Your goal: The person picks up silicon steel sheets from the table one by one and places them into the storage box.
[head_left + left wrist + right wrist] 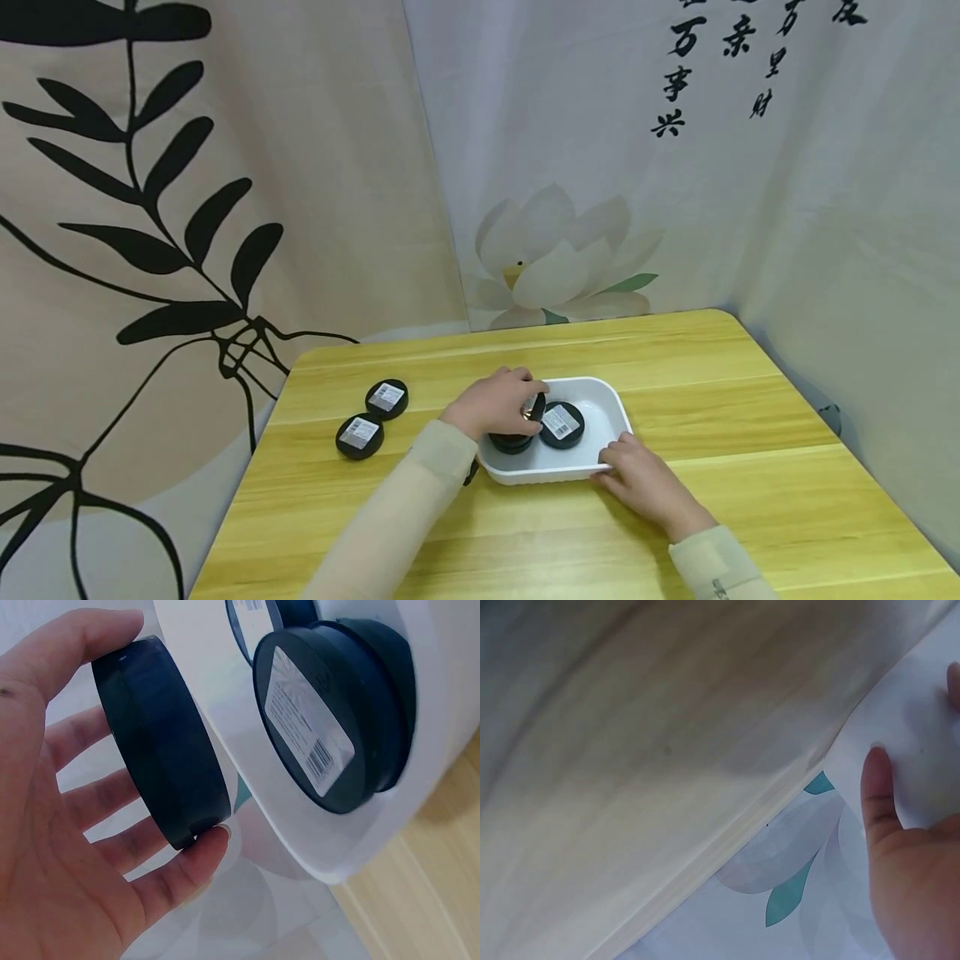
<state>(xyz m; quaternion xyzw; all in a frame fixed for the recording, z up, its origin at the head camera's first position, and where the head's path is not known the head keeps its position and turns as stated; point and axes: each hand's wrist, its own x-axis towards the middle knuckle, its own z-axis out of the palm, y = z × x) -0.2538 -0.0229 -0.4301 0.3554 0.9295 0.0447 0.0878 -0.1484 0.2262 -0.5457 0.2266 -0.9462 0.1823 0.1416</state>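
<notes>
My left hand (pixel 495 404) grips a flat round black container (pixel 161 742) by its edge, thumb on one side and fingertips on the other. It is tilted on edge above the left part of a white tray (pixel 606 408). Inside the tray lie more such containers: one black container (pixel 562 425) with its white barcode label up, and a stack (pixel 322 720) at the left, partly hidden by my hand in the head view. My right hand (pixel 648 483) holds the tray's near right corner, fingers over the rim and thumb (pixel 880 787) against the outer wall.
Two more labelled black containers, a farther one (pixel 386 399) and a nearer one (pixel 359 436), lie touching on the wooden table (pixel 750 417) left of the tray. Behind the table hangs a printed curtain (pixel 345 167). The table's right edge runs close to the curtain.
</notes>
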